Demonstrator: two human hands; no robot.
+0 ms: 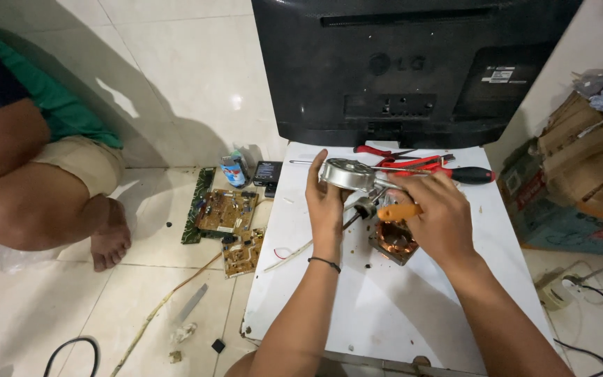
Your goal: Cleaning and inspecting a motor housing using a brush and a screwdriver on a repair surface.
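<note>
Your left hand (pixel 326 202) wraps round metal motor housing (pixel 347 174), fingers closed on its left edge, housing held just above white board (pixel 385 307). Your right hand (pixel 441 216) grips orange-handled tool (pixel 398 211) tight, tip at shaft below housing. Copper-wound stator (pixel 393 241) lies on board directly under both hands. Red-handled pliers (pixel 413 162) and red-black screwdriver (pixel 465 174) rest at board's far edge, beside black television back (pixel 413 70). 2 circuit boards (pixel 228 223) on floor tiles left. Another person crouches far left.
</note>
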